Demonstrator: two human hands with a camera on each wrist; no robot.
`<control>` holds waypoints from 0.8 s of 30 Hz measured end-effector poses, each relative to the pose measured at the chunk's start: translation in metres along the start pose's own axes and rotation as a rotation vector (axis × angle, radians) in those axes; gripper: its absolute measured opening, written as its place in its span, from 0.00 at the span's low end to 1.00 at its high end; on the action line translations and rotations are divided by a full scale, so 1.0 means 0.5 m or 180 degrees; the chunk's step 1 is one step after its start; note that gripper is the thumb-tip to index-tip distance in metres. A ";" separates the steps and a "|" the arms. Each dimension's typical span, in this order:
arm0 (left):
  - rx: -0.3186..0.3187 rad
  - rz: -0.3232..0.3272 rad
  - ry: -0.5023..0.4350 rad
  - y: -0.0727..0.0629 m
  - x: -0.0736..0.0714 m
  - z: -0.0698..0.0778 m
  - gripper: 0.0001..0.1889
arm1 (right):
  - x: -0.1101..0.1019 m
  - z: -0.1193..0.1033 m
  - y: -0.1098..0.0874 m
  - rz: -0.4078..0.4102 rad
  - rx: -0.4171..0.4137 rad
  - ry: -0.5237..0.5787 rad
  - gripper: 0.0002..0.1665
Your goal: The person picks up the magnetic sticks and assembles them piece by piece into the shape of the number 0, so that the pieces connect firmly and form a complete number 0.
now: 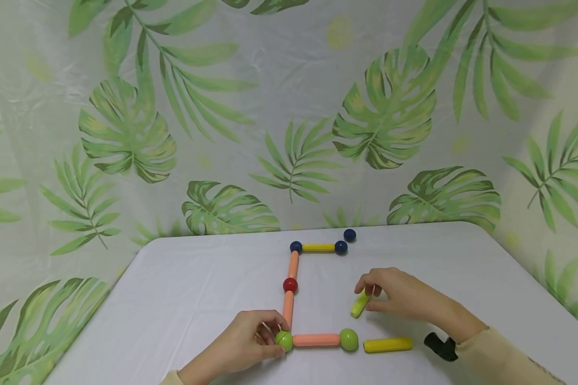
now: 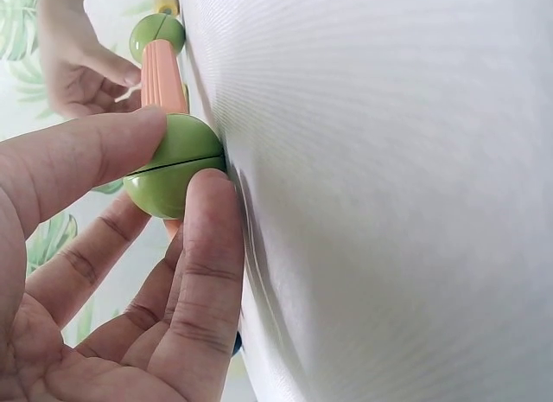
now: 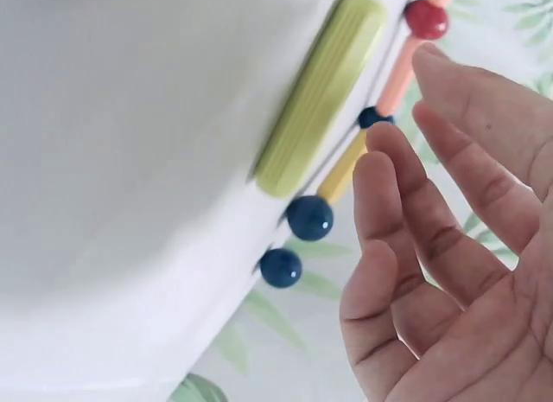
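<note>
My left hand point(image 1: 252, 337) pinches a green ball point(image 2: 175, 169) between thumb and finger at the near left corner of a joined ball-and-rod shape. From that ball a pink rod point(image 1: 316, 340) runs right to another green ball point(image 1: 349, 339), and a second pink rod point(image 1: 288, 309) runs away to a red ball point(image 1: 290, 285). My right hand point(image 1: 390, 289) hovers beside a yellow-green rod point(image 3: 320, 95) lying on the white table. In the right wrist view its loosely bent fingers are apart from that rod and hold nothing.
A yellow rod point(image 1: 387, 345) lies right of the second green ball, near a black object point(image 1: 440, 346) by my right wrist. Farther back, another pink rod point(image 1: 294, 264), dark blue balls point(image 1: 341, 247) and a yellow rod point(image 1: 319, 247) continue the shape. A loose dark blue ball point(image 1: 349, 235) sits near the back edge.
</note>
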State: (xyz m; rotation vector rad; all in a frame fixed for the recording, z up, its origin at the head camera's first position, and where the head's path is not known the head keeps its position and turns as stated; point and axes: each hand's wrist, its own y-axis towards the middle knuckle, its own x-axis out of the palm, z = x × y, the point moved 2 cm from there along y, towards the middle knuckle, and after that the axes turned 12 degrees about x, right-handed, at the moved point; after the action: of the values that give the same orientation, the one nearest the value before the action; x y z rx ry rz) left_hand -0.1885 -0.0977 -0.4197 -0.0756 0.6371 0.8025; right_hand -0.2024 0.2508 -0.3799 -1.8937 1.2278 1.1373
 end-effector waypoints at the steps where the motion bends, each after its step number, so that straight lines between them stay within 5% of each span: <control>1: 0.0004 0.0002 -0.0001 0.000 0.000 -0.001 0.14 | -0.001 0.002 0.003 0.0028 0.0001 -0.0063 0.15; 10: 0.0015 0.0019 -0.0005 -0.001 0.001 -0.003 0.15 | 0.001 0.017 0.024 0.0085 -0.0041 -0.0470 0.19; 24: -0.0006 -0.0006 0.0003 -0.001 0.000 -0.004 0.15 | 0.012 0.023 0.038 -0.0155 0.0040 -0.0432 0.19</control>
State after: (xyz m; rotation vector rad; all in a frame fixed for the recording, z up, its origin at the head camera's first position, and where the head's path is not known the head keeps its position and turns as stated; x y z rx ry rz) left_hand -0.1893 -0.0986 -0.4216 -0.0781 0.6371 0.8013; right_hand -0.2227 0.2506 -0.3910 -1.7961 1.1062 1.2084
